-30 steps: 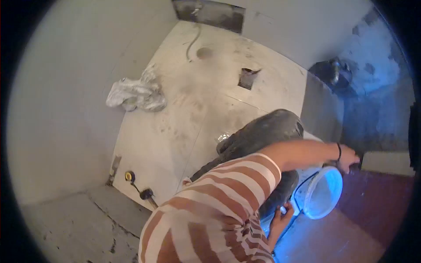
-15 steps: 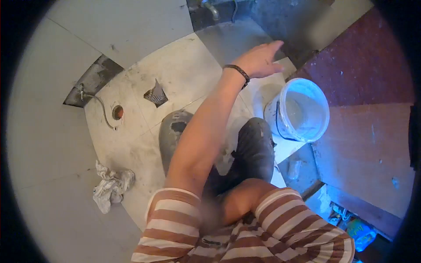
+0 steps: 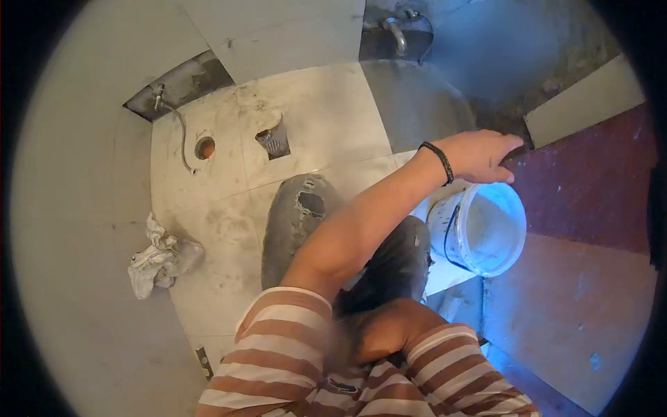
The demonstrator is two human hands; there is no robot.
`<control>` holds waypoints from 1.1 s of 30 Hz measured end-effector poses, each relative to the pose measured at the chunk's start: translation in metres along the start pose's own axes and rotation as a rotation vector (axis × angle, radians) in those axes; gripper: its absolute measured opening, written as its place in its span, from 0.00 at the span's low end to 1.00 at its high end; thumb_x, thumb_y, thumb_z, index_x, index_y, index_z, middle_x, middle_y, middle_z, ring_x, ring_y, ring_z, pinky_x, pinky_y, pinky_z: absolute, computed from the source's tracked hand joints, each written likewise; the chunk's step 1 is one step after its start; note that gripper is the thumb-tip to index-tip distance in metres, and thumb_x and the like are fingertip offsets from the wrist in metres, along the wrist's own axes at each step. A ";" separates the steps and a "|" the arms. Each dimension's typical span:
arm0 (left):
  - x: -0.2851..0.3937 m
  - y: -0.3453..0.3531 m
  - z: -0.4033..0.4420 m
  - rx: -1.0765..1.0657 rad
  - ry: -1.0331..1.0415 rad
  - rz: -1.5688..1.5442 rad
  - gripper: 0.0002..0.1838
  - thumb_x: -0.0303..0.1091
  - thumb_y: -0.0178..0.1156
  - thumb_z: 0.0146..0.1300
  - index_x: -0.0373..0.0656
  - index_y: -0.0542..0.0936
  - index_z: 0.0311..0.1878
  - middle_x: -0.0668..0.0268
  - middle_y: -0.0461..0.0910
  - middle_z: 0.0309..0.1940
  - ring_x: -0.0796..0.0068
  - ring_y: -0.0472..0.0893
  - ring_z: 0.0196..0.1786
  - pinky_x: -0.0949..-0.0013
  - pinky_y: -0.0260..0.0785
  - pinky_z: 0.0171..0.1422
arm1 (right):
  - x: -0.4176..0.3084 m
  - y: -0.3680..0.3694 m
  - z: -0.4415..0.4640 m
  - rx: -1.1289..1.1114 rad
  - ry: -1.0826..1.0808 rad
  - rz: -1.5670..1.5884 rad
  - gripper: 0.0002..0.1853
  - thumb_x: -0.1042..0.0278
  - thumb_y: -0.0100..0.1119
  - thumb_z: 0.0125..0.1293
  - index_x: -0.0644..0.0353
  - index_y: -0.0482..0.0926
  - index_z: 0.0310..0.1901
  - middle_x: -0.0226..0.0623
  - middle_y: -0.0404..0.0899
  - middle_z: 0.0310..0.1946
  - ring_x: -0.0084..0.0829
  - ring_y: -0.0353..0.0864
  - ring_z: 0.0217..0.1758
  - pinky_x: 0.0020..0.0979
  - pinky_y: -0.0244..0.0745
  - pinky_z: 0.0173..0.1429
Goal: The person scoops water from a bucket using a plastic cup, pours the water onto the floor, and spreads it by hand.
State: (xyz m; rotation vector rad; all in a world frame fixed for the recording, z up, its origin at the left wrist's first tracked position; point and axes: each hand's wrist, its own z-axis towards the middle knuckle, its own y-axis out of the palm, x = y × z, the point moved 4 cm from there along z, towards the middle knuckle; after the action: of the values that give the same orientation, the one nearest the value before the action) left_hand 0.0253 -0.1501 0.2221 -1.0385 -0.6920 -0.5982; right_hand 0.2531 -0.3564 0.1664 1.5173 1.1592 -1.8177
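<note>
My left hand (image 3: 481, 157), with a dark braided bracelet (image 3: 438, 161) on its wrist, reaches out to the right. Its fingers are stretched and the thumb stands apart, with nothing seen in them. Just below it is a white plastic bucket (image 3: 443, 233), its mouth tilted towards me and a whitish residue inside; the hand appears to be above its far rim, and I cannot tell if they touch. My right forearm (image 3: 392, 335) is folded across my body. The right hand's fingers are hidden or blurred near my left arm.
Pale floor tiles (image 3: 215, 250) have a round drain hole (image 3: 205, 147) and a square cut-out with grey torn material (image 3: 276, 142). A hose (image 3: 184, 139) hangs from a wall valve. A crumpled white bag (image 3: 156, 267) lies left. A pipe (image 3: 397, 38) juts out ahead; reddish boards (image 3: 577, 187) stand right.
My left hand has moved right and down, from over the floor tiles to above the bucket's far side. The view has shifted. My right arm stays folded.
</note>
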 end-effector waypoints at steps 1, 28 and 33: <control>-0.002 0.000 0.000 -0.037 -0.041 -0.025 0.41 0.51 0.64 0.69 0.33 0.66 0.76 0.42 0.78 0.64 0.43 0.77 0.68 0.52 0.70 0.73 | -0.002 0.000 0.000 -0.014 -0.009 -0.006 0.09 0.74 0.66 0.57 0.58 0.86 0.40 0.47 0.86 0.43 0.45 0.86 0.49 0.43 0.80 0.56; -0.079 0.004 -0.008 -0.204 -0.178 0.063 0.41 0.45 0.68 0.71 0.40 0.62 0.80 0.49 0.80 0.63 0.59 0.81 0.64 0.58 0.74 0.67 | -0.151 -0.147 0.034 0.381 -0.299 -0.525 0.05 0.74 0.67 0.57 0.58 0.87 0.36 0.46 0.88 0.40 0.41 0.88 0.44 0.41 0.82 0.52; -0.048 0.005 -0.003 -0.286 -0.148 0.112 0.40 0.43 0.68 0.71 0.42 0.62 0.80 0.50 0.79 0.64 0.60 0.81 0.62 0.58 0.75 0.67 | -0.102 -0.123 0.011 0.521 -0.220 -0.399 0.05 0.73 0.67 0.59 0.59 0.86 0.38 0.45 0.87 0.39 0.39 0.87 0.43 0.40 0.82 0.52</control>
State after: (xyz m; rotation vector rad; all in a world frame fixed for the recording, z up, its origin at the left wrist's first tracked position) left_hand -0.0017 -0.1452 0.1821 -1.3890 -0.6845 -0.5364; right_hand 0.1732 -0.3170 0.2996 1.3531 0.9755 -2.6431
